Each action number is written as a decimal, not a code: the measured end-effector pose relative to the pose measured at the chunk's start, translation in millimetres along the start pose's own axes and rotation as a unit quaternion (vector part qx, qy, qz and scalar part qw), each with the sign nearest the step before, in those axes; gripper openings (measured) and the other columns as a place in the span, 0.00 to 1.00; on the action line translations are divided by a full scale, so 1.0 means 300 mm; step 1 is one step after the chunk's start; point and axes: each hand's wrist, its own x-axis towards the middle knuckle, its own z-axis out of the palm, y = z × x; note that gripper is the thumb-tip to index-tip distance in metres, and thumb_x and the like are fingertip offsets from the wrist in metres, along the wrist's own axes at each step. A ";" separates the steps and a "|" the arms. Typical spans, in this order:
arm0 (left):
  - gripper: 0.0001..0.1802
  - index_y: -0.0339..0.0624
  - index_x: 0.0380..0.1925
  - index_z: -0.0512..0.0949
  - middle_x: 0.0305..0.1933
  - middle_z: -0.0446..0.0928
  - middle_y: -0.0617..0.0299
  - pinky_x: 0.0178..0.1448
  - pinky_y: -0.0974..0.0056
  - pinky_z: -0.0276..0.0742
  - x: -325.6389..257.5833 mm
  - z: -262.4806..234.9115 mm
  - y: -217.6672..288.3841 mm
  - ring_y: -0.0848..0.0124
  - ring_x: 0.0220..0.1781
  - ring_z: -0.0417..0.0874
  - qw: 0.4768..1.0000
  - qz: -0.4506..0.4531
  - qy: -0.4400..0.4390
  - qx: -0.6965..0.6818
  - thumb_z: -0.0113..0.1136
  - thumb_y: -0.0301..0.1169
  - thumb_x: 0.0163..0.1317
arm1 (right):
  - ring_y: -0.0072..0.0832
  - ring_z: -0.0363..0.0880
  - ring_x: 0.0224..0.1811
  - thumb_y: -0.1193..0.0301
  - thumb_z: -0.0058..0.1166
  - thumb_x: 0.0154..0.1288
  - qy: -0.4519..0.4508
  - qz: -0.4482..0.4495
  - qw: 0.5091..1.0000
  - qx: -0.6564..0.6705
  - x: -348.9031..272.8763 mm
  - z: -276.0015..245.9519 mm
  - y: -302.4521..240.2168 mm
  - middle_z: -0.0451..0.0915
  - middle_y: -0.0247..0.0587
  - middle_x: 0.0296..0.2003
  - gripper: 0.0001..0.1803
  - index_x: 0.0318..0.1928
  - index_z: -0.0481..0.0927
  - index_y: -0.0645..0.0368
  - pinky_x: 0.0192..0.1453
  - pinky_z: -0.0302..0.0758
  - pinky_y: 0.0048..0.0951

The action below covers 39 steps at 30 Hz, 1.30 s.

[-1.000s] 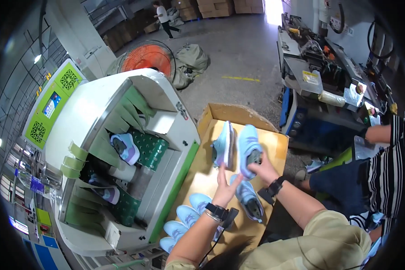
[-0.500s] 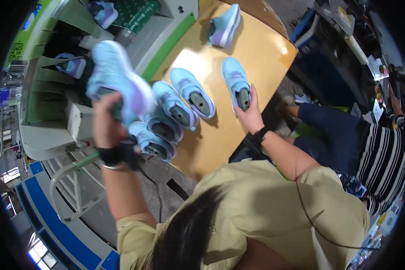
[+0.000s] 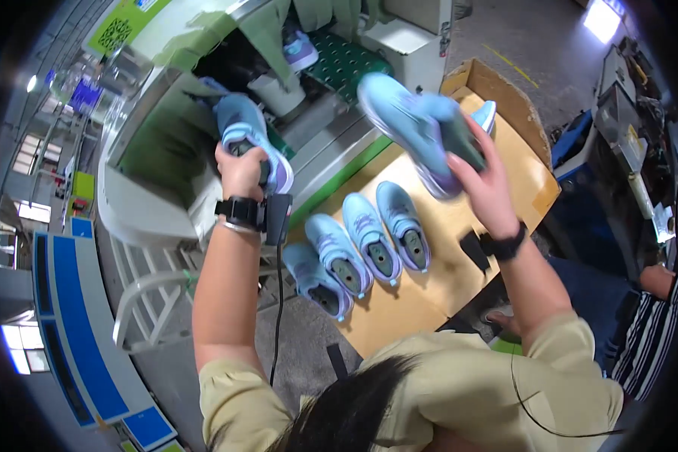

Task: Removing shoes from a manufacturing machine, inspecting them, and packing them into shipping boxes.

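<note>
One shoe hangs above the table's left edge, the right hand clasping its heel end around a dark insert. Left of the table, the left hand grips another shoe by the heel opening. Both look light and soft-topped, probably firmest at the insert-filled heel, a sensible hold. Four shoes stand on the table; beyond its left edge is a machine.
</note>
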 end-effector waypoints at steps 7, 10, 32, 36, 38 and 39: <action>0.16 0.35 0.35 0.75 0.31 0.75 0.59 0.34 0.57 0.77 -0.012 -0.010 0.199 0.66 0.31 0.78 0.992 -0.078 -0.101 -0.010 0.63 0.22 0.43 | 0.49 0.75 0.56 0.72 0.58 0.55 0.025 -0.206 0.969 -0.134 0.542 0.397 0.218 0.75 0.56 0.53 0.32 0.63 0.70 0.59 0.63 0.71 0.42; 0.19 0.31 0.38 0.74 0.33 0.75 0.53 0.25 0.51 0.78 -0.022 -0.010 0.325 0.57 0.30 0.79 0.982 -0.145 -0.072 0.100 0.65 0.32 0.49 | 0.55 0.70 0.60 0.64 0.64 0.56 0.007 -0.152 0.987 -0.048 0.606 0.477 0.225 0.73 0.59 0.55 0.36 0.65 0.66 0.57 0.67 0.66 0.45; 0.54 0.34 0.74 0.45 0.74 0.49 0.32 0.76 0.52 0.51 -1.121 0.569 -0.225 0.47 0.77 0.51 0.888 0.062 -0.452 -0.063 0.68 0.46 0.58 | 0.43 0.48 0.77 0.79 0.67 0.52 -0.067 0.218 0.973 -0.036 -0.752 -0.189 0.437 0.47 0.58 0.74 0.64 0.75 0.28 0.55 0.76 0.53 0.39; 0.57 0.35 0.72 0.44 0.71 0.52 0.33 0.75 0.50 0.53 -1.239 0.728 -0.359 0.41 0.74 0.53 0.931 0.063 -0.356 0.054 0.71 0.35 0.49 | 0.49 0.56 0.73 0.75 0.64 0.56 -0.134 0.229 0.919 -0.293 -0.945 -0.321 0.379 0.57 0.58 0.69 0.39 0.68 0.62 0.58 0.74 0.59 0.40; 0.49 0.37 0.70 0.50 0.66 0.61 0.39 0.71 0.52 0.61 -1.208 0.713 -0.357 0.47 0.68 0.65 0.942 0.082 -0.326 -0.015 0.67 0.24 0.49 | 0.47 0.64 0.67 0.76 0.60 0.58 -0.068 0.205 0.913 -0.346 -0.963 -0.349 0.355 0.64 0.54 0.64 0.27 0.59 0.72 0.61 0.70 0.64 0.39; 0.49 0.37 0.70 0.50 0.66 0.61 0.39 0.71 0.52 0.61 -1.170 0.669 -0.308 0.47 0.68 0.65 0.946 0.087 -0.314 -0.009 0.67 0.24 0.49 | 0.45 0.68 0.64 0.77 0.59 0.60 -0.029 0.170 0.913 -0.370 -0.949 -0.349 0.336 0.67 0.52 0.61 0.22 0.56 0.74 0.61 0.67 0.67 0.39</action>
